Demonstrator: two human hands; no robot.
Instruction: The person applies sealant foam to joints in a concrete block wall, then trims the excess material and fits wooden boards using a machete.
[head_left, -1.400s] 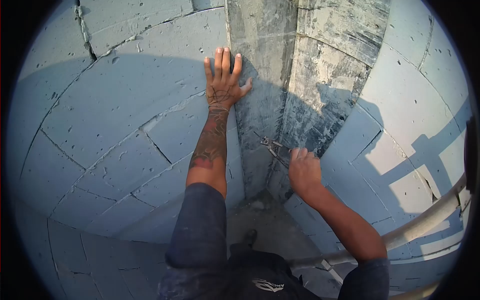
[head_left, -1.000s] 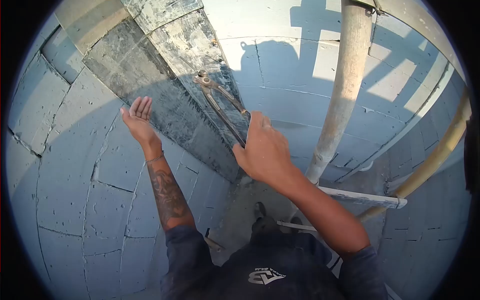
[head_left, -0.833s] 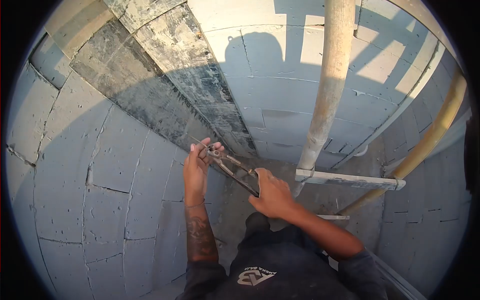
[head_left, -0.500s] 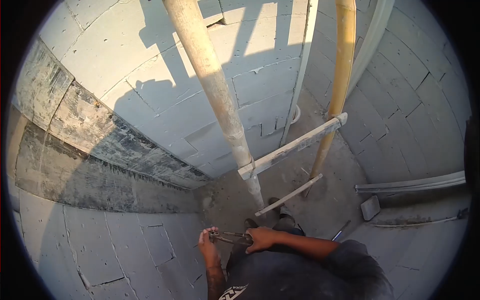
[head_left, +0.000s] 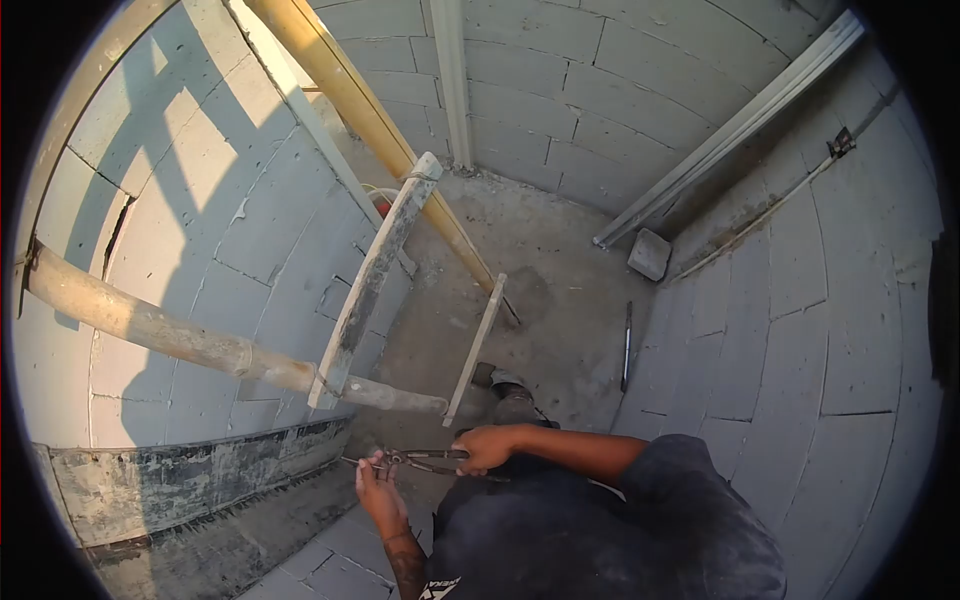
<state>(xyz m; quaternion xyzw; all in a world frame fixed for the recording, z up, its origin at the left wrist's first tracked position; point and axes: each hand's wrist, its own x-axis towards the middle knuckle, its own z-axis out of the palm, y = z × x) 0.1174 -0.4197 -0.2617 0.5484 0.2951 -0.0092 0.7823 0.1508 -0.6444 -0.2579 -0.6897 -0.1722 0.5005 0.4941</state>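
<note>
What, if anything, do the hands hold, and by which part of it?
The right hand holds the pincers by the handles, near their ends. The left hand has its fingers at the pincers' head; whether they grip it cannot be told.

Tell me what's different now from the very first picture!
The left grip came off the block wall and over to the head of the pincers, which were drawn closer to the body. The view swung right, toward the bamboo ladder. The right grip stayed closed on the pincers.
</note>
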